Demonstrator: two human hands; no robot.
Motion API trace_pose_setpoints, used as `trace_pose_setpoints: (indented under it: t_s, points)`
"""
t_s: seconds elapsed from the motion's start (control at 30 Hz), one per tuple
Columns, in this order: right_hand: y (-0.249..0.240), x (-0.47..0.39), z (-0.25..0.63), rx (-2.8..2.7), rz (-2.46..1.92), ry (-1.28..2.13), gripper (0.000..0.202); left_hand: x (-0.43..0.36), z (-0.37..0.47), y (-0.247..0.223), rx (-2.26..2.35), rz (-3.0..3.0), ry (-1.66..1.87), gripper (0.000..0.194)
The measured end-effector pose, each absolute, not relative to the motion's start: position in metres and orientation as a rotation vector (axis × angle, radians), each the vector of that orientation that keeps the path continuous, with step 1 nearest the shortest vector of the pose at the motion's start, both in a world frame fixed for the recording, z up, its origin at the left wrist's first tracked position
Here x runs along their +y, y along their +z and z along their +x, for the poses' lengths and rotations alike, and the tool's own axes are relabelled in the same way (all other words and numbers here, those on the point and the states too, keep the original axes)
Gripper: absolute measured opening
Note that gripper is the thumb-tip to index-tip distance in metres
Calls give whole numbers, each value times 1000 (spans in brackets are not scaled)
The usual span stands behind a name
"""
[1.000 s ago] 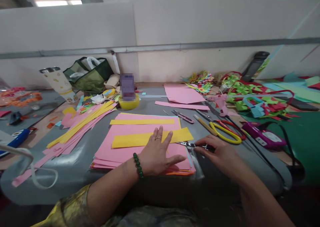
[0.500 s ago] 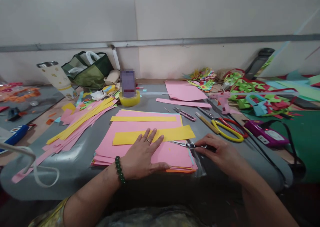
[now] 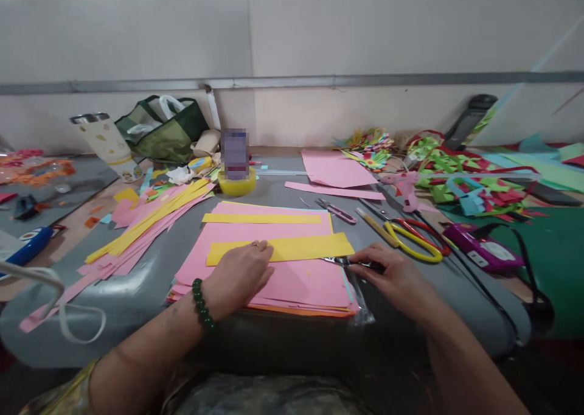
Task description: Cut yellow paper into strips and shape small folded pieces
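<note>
A stack of pink paper [image 3: 292, 284] lies in front of me, with a wide yellow strip [image 3: 310, 247] across it and a narrower yellow strip [image 3: 260, 218] farther back. My left hand [image 3: 241, 275] rests on the left part of the wide strip, fingers curled together; whether they pinch anything is hidden. At the stack's right edge my right hand [image 3: 387, 269] is closed on a slim metal tool [image 3: 340, 260], its tip beside or under the strip's right end. The tool's handle is mostly covered by my fingers.
Right of the stack lie a pink-handled cutter [image 3: 340, 212], a brown-handled tool [image 3: 378, 227], large scissors [image 3: 417, 244] and a pink glue gun [image 3: 408, 190]. Pink and yellow strips [image 3: 150, 220] are heaped left. Behind stand a tape roll [image 3: 237, 184] and a tumbler [image 3: 107, 147].
My left hand has moved left and its spread fingers have curled in. The tool's tip has drawn back to the right, and less of its blade shows.
</note>
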State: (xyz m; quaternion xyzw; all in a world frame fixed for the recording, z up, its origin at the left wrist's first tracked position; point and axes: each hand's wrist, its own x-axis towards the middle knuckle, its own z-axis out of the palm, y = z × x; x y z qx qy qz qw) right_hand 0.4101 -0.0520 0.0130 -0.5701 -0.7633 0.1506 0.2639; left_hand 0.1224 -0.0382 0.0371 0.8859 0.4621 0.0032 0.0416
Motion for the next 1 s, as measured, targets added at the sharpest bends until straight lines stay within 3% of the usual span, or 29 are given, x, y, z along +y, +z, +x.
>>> trace_pose_setpoints:
  t_s: [0.17, 0.47, 0.53, 0.67, 1.0]
  points:
    - [11, -51, 411, -2068, -1533, 400, 18, -43, 119, 41, 1458, 2839, -140, 24]
    - [14, -50, 417, -2077, -1542, 336, 15, -42, 148, 32, 1307, 2818, 34, 29]
    - [14, -49, 414, -2077, -1541, 347, 14, -41, 147, 26, 1243, 2763, 88, 43]
    - [13, -49, 412, -2058, -1531, 375, 16, -41, 141, 15, 1131, 2627, 86, 93]
    - [14, -55, 411, -2085, -1493, 420, 12, -43, 140, 13, 1130, 2578, 93, 104]
